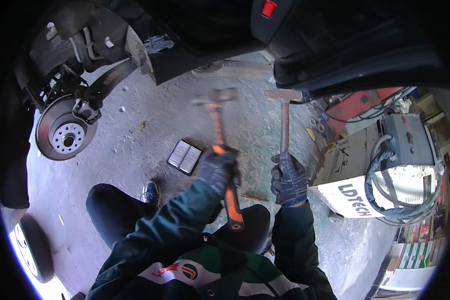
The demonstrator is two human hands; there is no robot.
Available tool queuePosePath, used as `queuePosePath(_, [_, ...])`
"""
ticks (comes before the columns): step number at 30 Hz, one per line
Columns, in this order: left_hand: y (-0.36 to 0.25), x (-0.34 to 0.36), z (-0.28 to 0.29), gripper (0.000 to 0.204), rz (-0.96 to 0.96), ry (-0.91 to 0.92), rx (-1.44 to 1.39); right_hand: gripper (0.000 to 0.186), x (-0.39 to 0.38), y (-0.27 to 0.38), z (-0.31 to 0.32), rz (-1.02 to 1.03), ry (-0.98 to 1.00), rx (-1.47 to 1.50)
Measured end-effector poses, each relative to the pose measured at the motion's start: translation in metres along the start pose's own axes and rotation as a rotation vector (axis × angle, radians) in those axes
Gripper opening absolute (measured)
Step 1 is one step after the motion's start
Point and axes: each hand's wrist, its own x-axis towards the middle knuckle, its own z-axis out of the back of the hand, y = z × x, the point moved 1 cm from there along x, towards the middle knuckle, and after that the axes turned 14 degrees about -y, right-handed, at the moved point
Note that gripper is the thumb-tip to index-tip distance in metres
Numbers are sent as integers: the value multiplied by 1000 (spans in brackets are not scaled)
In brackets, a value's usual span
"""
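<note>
Gloved in dark grey, my left hand is closed around an orange and black hammer. Its head points away from me and is smeared by motion. My right hand, also gloved, grips a second hammer with a plain metal-looking shaft and a rusty head. This one stands nearly straight away from me, its head just short of the dark car body's lower edge. The two hammers are apart, side by side. On the floor left of my left hand lies a rectangular pleated filter in a black frame.
A bare brake disc with its caliper sits in the car's wheel arch at far left. A removed wheel is at lower left. To my right stands a white and blue machine with coiled cable, beside a red metal object.
</note>
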Motion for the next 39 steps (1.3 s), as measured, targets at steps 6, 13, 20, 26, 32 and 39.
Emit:
queuePosePath(6, [-27,4,19,7,13,-220,-190,26,11,-6,-3,-62,42,-2])
queuePosePath(13, [-13,-13,4,11,66,-96,-87,26,19,-5,1,-8,-5,-150])
queuePosePath(20, [-11,-12,4,12,-12,-113,-73,26,14,-19,-7,34,-55,-102])
queuePosePath(26, [-4,-3,0,13,35,-87,-141,29,10,-17,-12,39,-72,-116])
queuePosePath(32, [-4,-3,-20,12,85,22,-114,30,7,-15,-16,-16,-38,-37])
queuePosePath(39, [-3,6,3,11,-31,112,-102,34,8,-18,-18,-11,-75,-59])
